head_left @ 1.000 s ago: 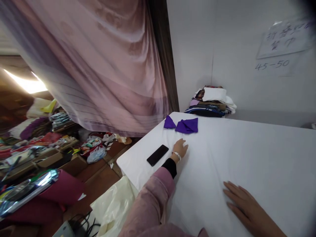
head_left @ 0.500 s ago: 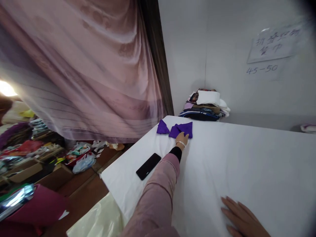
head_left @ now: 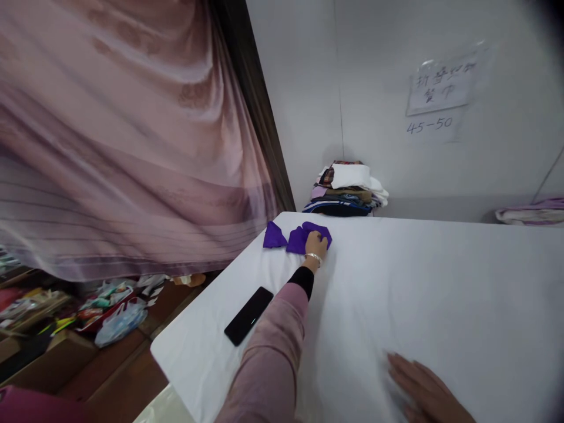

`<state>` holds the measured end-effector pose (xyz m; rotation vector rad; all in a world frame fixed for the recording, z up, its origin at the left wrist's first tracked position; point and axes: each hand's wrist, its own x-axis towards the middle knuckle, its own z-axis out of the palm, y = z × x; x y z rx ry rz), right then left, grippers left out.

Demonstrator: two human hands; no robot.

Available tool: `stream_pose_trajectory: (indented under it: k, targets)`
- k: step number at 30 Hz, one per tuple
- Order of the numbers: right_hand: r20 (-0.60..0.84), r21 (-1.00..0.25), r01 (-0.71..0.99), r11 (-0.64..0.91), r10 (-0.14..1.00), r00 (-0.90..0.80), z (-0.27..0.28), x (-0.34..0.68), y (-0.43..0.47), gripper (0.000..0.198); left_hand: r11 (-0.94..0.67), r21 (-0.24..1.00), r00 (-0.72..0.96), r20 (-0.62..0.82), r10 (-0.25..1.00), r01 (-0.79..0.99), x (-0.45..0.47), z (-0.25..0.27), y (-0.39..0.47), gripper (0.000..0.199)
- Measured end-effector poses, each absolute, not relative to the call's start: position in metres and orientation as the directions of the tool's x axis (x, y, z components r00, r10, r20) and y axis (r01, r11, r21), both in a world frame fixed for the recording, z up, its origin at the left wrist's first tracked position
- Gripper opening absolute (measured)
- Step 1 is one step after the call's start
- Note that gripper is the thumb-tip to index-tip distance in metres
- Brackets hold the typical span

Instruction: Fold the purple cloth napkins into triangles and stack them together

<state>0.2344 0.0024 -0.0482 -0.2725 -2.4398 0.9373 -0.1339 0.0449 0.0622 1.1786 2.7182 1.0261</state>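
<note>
My left hand (head_left: 316, 245) reaches out to the far left part of the white table (head_left: 440, 282). Its fingers are curled closed on the right end of a purple cloth (head_left: 296, 241), which looks folded and bunched up there. A second, triangular purple cloth piece (head_left: 274, 236) lies just left of it. Nearer to me, beside my left forearm, a black phone (head_left: 249, 315) lies flat. At the lower right, my right hand (head_left: 423, 385) rests low over the tabletop, fingers stretched out and slightly blurred, holding nothing visible.
A stack of folded clothes (head_left: 346, 189) stands behind the table's far edge, against the grey wall. A pink curtain (head_left: 189, 153) hangs along the left. Boxes and a plastic bag (head_left: 121, 323) crowd the floor at left. Handwritten papers (head_left: 440, 88) are on the wall.
My view has swung right. The left hand's fingers have curled more tightly, and the right end of the purple cloth has bunched up. My right hand remains low over the table.
</note>
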Motion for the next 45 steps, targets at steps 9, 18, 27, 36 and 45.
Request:
stream_pose_trajectory:
  k: [9, 18, 27, 36, 45]
  targets:
    - [-0.069, -0.927, -0.244, -0.285, 0.768, -0.636, 0.005, 0.238, 0.024, 0.051, -0.323, 0.467, 0.215, 0.271, 0.938, 0.823, 0.011, 0.036, -0.086, 0.018]
    - [-0.08, -0.935, -0.23, -0.27, 0.792, -0.605, 0.002, 0.236, 0.018, 0.056, 0.14, 0.624, -0.306, 0.167, 0.937, 0.769, 0.042, 0.027, -0.083, 0.041]
    - [0.079, -0.997, -0.051, 0.061, 0.712, -0.697, 0.021, 0.269, 0.004, 0.042, -0.16, 0.73, -0.021, 0.233, 0.972, 0.665, 0.063, 0.032, -0.113, 0.04]
    - [0.027, -0.99, 0.066, 0.122, 0.633, -0.773, 0.028, 0.268, 0.001, 0.036, -0.119, 0.701, -0.077, 0.241, 0.967, 0.703, 0.052, 0.022, -0.14, 0.026]
    - [0.125, -0.875, 0.216, 0.433, 0.633, -0.764, 0.009, 0.26, -0.005, 0.032, 0.161, 0.468, -0.255, 0.144, 0.956, 0.869, 0.051, 0.017, -0.134, 0.019]
